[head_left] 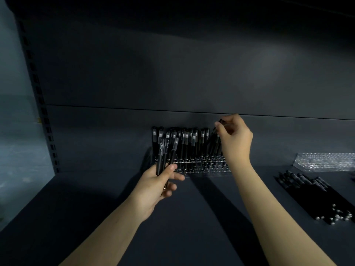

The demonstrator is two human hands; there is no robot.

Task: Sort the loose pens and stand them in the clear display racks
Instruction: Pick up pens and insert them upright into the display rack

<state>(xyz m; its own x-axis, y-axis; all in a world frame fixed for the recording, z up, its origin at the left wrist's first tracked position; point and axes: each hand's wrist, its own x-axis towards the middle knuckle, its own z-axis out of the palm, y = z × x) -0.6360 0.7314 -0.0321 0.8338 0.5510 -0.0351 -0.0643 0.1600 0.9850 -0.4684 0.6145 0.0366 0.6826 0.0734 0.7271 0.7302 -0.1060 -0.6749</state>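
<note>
A clear display rack (pixel 201 167) stands on the dark shelf against the back wall, with several black pens (pixel 189 143) upright in it. My left hand (pixel 159 186) is in front of the rack's left end, shut on a small bundle of black pens (pixel 166 152) that point up. My right hand (pixel 235 137) is above the rack's right end, pinching the top of one black pen (pixel 214 134) that leans over the rack's holes. Its lower end is hidden among the other pens.
A pile of loose black pens (pixel 315 196) lies on the shelf (pixel 201 217) at the right. A second clear rack (pixel 326 162) stands at the far right by the back wall. A slotted shelf upright (pixel 38 93) runs up the left side.
</note>
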